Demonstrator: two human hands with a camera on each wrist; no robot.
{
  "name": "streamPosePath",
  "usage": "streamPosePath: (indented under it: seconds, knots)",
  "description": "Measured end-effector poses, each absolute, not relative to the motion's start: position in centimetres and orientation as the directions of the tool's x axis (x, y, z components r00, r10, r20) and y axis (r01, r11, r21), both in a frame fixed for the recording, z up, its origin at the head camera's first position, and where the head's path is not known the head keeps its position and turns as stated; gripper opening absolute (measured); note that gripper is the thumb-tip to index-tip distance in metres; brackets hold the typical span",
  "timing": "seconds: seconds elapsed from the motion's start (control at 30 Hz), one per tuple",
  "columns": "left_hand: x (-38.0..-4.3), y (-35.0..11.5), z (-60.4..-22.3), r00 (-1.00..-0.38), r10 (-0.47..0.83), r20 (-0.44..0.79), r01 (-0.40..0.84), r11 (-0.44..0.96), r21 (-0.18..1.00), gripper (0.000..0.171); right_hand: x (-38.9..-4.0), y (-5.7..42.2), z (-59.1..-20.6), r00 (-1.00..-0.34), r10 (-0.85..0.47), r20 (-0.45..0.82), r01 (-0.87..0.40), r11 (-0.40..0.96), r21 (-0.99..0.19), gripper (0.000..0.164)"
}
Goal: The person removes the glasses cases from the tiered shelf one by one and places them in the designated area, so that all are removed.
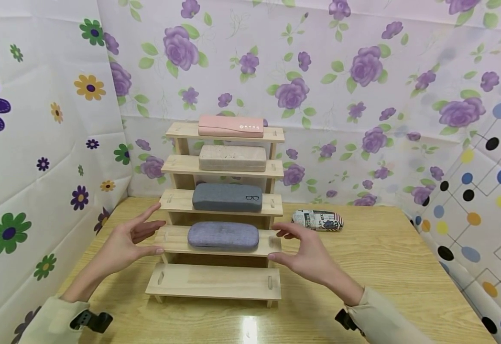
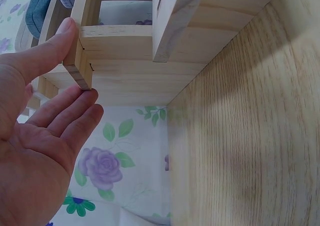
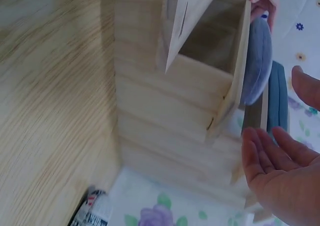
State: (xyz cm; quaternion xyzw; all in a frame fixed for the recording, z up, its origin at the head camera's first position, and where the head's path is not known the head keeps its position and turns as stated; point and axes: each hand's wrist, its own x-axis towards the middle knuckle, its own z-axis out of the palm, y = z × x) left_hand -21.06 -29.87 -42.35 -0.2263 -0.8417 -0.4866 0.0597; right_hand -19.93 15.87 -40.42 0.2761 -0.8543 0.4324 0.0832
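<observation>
A wooden tiered stand [image 1: 213, 282] holds glasses cases on its upper shelves. On the second shelf from the bottom lies a purple-blue glasses case [image 1: 223, 235]. My left hand [image 1: 123, 241] is at that shelf's left end; in the left wrist view its thumb and fingertips meet the board's end, fingers fairly straight. At the right end my right hand [image 1: 308, 255] is held with thumb and fingers spread, and the right wrist view shows nothing between them. Above lie a dark blue-grey case [image 1: 227, 197], a beige case [image 1: 232, 158] and a pink case [image 1: 231, 126].
A newspaper-print case [image 1: 317, 220] lies on the wooden table [image 1: 384, 267], right of the stand. Flower-patterned cloth [image 1: 242, 86] hangs behind and at the left; dotted cloth [image 1: 491, 191] hangs at the right. The bottom shelf juts out nearest to me.
</observation>
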Motion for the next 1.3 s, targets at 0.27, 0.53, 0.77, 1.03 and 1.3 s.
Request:
streamPosePath:
  seconds: [0.27,0.53,0.77,1.03,1.3]
  knots:
    - [-21.1,-29.9,-42.4,-0.893,0.321,0.314,0.432,0.426,0.795,0.105,-20.6,13.6,-40.7,-0.841,-0.412,0.351,-0.527,0.474,-0.705,0.067]
    - [-21.1,-29.9,-42.3,-0.89,0.322,0.322,0.439,0.421,0.794,0.105,-21.4,12.1,-40.9,-0.843,-0.414,0.343,-0.522,0.476,-0.708,0.07]
    - [-21.0,-29.9,-42.4,-0.896,0.316,0.312,0.427,0.421,0.8,0.105,-21.7,11.1,-40.9,-0.839,-0.42,0.345,-0.53,0.495,-0.689,0.07]
    - [-21.0,-29.9,-42.4,-0.896,0.314,0.312,0.426,0.415,0.804,0.105,-22.1,10.6,-41.0,-0.83,-0.437,0.347,-0.541,0.476,-0.694,0.07]
    - [-20.9,-29.9,-42.4,-0.897,0.313,0.311,0.424,0.412,0.807,0.104,-22.5,10.3,-41.1,-0.824,-0.441,0.356,-0.553,0.489,-0.674,0.069]
